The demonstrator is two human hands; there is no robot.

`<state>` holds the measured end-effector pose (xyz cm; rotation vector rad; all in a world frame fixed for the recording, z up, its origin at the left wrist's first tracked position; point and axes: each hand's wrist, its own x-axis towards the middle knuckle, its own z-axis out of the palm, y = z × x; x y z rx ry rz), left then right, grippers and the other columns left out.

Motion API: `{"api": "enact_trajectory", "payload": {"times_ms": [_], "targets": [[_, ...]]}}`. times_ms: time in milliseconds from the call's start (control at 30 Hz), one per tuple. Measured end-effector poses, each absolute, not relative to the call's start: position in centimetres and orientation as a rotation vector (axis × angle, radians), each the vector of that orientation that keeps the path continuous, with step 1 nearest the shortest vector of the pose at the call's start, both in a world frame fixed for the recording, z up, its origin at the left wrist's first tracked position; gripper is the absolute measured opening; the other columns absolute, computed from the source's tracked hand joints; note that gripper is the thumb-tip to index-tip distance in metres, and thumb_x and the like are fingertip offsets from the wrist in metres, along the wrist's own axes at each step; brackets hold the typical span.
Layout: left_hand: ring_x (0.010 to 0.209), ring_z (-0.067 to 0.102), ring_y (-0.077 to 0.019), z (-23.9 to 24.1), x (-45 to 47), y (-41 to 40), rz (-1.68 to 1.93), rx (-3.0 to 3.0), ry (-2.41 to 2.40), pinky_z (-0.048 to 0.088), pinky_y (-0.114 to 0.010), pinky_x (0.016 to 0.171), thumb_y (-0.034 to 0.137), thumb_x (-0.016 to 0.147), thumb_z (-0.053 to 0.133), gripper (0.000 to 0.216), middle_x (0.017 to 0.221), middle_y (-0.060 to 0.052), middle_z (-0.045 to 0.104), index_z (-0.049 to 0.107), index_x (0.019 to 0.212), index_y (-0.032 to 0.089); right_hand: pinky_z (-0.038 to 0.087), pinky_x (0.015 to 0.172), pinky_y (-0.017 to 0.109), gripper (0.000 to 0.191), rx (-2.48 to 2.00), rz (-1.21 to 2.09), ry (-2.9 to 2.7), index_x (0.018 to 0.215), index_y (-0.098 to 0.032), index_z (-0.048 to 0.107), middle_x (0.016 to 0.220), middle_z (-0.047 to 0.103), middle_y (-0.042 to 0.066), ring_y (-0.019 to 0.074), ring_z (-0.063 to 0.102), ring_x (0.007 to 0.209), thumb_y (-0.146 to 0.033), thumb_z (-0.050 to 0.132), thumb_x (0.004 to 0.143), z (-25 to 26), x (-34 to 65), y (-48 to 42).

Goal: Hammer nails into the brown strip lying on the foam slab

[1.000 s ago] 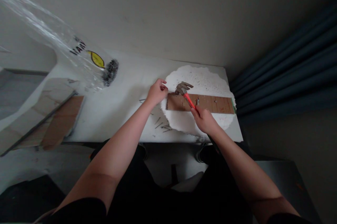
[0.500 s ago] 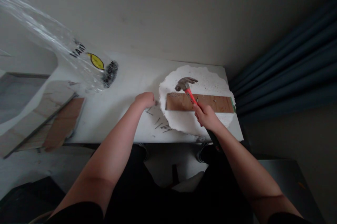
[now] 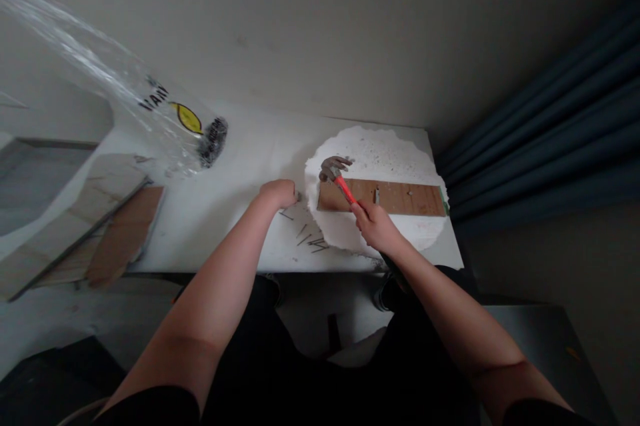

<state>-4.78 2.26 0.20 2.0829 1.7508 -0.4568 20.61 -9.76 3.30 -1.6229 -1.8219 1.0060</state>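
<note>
my right hand (image 3: pixel 375 225) has its fingers clamped round the hammer (image 3: pixel 344 189), whose head shows at the far left corner of the brown board (image 3: pixel 400 199). the board lies on a ragged-edged white patch (image 3: pixel 385 153). my left hand (image 3: pixel 277 194) is left of the board, just above or on the table (image 3: pixel 245 146), fingers curled together; i cannot tell whether they hold anything. loose nails (image 3: pixel 316 245) lie to the near left of the board.
</note>
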Motion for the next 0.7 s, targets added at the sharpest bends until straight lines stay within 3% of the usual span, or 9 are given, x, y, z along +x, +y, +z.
{"api": "enact_trajectory", "payload": {"times_ms": [167, 333, 500, 600, 700], "targets": [[0.102, 0.071, -0.0336, -0.2, -6.6, 2.8, -0.528, 2.035, 1.835, 0.054, -0.036, 0.081, 0.032, 0.07, 0.068, 0.033, 0.112, -0.02, 0.076, 0.077, 0.099, 0.019, 0.036, 0.041, 0.023, 0.042, -1.542, 1.164, -1.56, 0.095, -0.021, 0.058, 0.062, 0.051, -0.005, 0.0101, 0.045, 0.043, -0.06, 0.043, 0.098, 3.4, 21.5, -9.5], [0.107, 0.07, -0.037, -1.1, -7.6, 3.2, -0.597, 1.986, 1.865, 0.055, -0.04, 0.084, 0.029, 0.069, 0.069, 0.037, 0.114, -0.024, 0.074, 0.078, 0.103, 0.017, 0.034, 0.03, 0.022, 0.048, -1.504, 1.383, -1.245, 0.092, -0.022, 0.054, 0.058, 0.045, -0.009, 0.0081, 0.041, 0.036, -0.069, 0.056, 0.088, 4.0, 21.9, -9.0], [0.101, 0.071, -0.037, -1.8, -6.1, 2.6, -0.637, 2.03, 1.766, 0.055, -0.04, 0.082, 0.03, 0.057, 0.081, 0.03, 0.099, -0.019, 0.077, 0.079, 0.087, 0.022, 0.036, 0.029, 0.021, 0.041, -1.499, 1.432, -1.103, 0.087, -0.023, 0.05, 0.058, 0.046, -0.01, 0.0072, 0.042, 0.036, -0.059, 0.068, 0.082, 3.7, 22.4, -8.8], [0.09, 0.072, -0.0354, -2.4, -4.5, 1.7, -0.604, 2.068, 1.629, 0.055, -0.041, 0.081, 0.024, 0.046, 0.086, 0.029, 0.078, -0.012, 0.076, 0.077, 0.074, 0.023, 0.037, 0.029, 0.022, 0.035, -1.51, 1.363, -1.164, 0.083, -0.024, 0.048, 0.058, 0.047, -0.009, 0.0073, 0.043, 0.036, -0.053, 0.067, 0.085, 3.4, 22.7, -8.8], [0.085, 0.072, -0.0322, -3.4, -3.0, 0.6, -0.61, 2.016, 1.503, 0.054, -0.038, 0.082, 0.023, 0.042, 0.088, 0.03, 0.075, -0.011, 0.075, 0.076, 0.07, 0.021, 0.037, 0.028, 0.022, 0.031, -1.522, 1.338, -1.203, 0.083, -0.024, 0.047, 0.059, 0.048, -0.009, 0.0072, 0.043, 0.036, -0.05, 0.065, 0.087, 3.4, 22.8, -9.0]]}}
